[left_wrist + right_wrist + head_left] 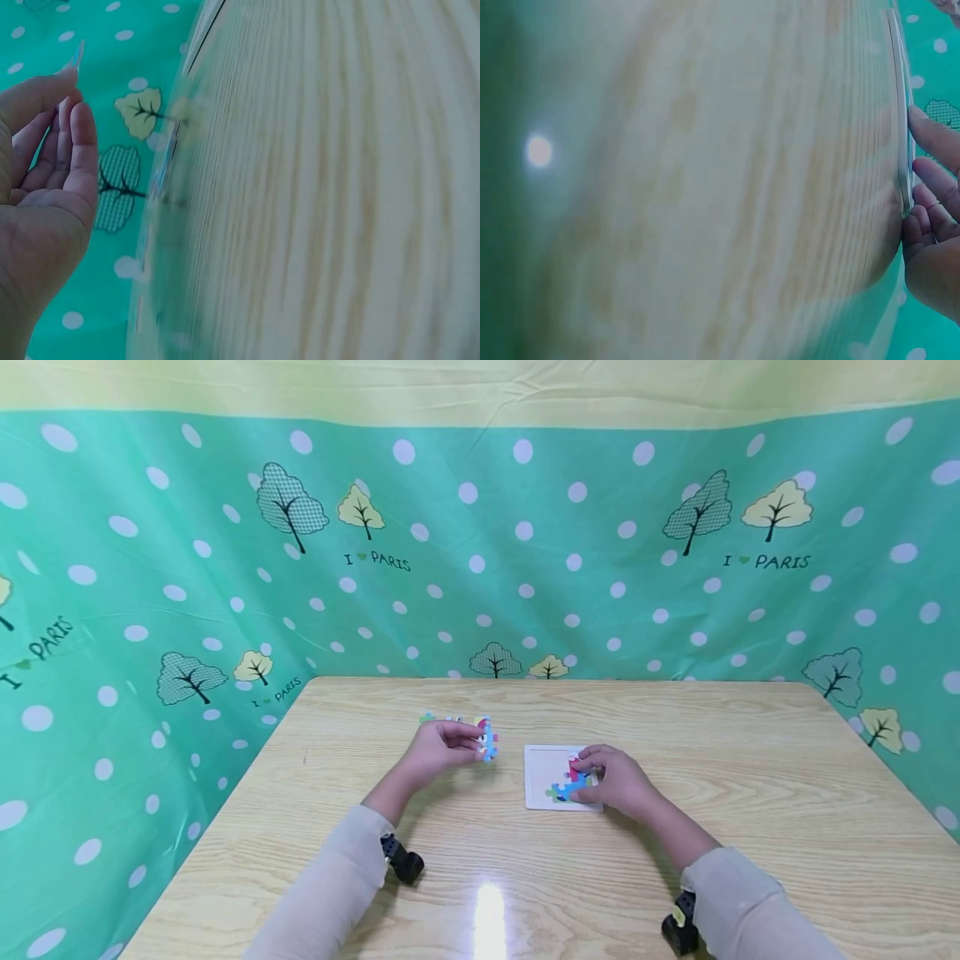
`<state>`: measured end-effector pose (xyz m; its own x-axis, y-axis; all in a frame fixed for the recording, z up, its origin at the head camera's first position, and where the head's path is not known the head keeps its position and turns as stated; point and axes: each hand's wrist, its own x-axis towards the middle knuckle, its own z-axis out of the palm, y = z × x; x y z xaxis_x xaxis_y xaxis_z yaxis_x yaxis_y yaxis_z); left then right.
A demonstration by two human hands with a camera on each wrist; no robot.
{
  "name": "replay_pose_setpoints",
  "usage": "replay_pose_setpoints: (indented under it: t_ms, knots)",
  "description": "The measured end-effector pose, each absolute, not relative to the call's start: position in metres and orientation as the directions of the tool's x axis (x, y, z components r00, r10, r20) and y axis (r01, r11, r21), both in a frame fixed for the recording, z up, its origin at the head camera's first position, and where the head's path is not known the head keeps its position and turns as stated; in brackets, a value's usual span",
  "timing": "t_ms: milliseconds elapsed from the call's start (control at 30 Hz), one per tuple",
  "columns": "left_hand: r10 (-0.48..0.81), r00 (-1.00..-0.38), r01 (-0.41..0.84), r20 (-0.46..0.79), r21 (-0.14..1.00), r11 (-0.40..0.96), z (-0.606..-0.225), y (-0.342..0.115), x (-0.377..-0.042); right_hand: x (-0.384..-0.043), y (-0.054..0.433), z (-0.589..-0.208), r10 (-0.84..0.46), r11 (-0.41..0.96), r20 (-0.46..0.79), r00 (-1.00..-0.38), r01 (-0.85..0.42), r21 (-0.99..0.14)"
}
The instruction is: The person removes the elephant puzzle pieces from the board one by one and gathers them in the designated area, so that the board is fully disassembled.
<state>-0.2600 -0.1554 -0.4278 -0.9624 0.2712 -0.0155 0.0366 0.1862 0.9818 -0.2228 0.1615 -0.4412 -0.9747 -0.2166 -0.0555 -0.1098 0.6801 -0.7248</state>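
Observation:
My left hand (447,745) is raised over the table and pinches a colourful jigsaw puzzle piece (489,740) between thumb and fingers. Only a thin edge of that piece shows past the fingertips in the left wrist view. Right of it lies a white puzzle tray (538,777) with several joined blue, red and green pieces (567,788) in its lower right part. My right hand (617,782) rests over the tray's right side, thumb and fingertips touching the joined pieces and hiding some of them. The right wrist view shows the fingertips against the tray (900,112) edge-on.
Behind my left hand, a few more puzzle pieces (427,717) lie on the wooden table (465,877), partly covered by the hand. A green dotted curtain (480,560) hangs along the table's far edge and left side.

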Motion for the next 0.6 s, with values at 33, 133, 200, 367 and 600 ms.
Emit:
replay_pose_setpoints:
  t_ms: [33,133,200,367,600]
  knots:
    - [0.263,-0.965,0.036,-0.014,0.982,0.183,-0.428,-0.158,-0.26,-0.223,0.162,-0.441,-0.218,0.679,-0.057,-0.974,-0.11,-0.726]
    - [0.242,-0.97,0.027,-0.016,0.985,0.173,-0.429,-0.164,-0.26,-0.223,0.162,-0.441,-0.211,0.674,-0.067,-0.975,-0.096,-0.732]
    - [0.23,-0.973,0.024,-0.018,0.984,0.177,-0.43,-0.169,-0.26,-0.222,0.162,-0.441,-0.212,0.674,-0.068,-0.975,-0.096,-0.732]
    - [0.206,-0.978,0.016,-0.024,0.981,0.193,-0.434,-0.179,-0.261,-0.221,0.161,-0.44,-0.215,0.669,-0.072,-0.974,-0.093,-0.737]
    - [0.176,-0.983,-0.004,-0.046,0.973,0.231,-0.436,-0.189,-0.26,-0.222,0.161,-0.441,-0.212,0.665,-0.073,-0.975,-0.089,-0.741]
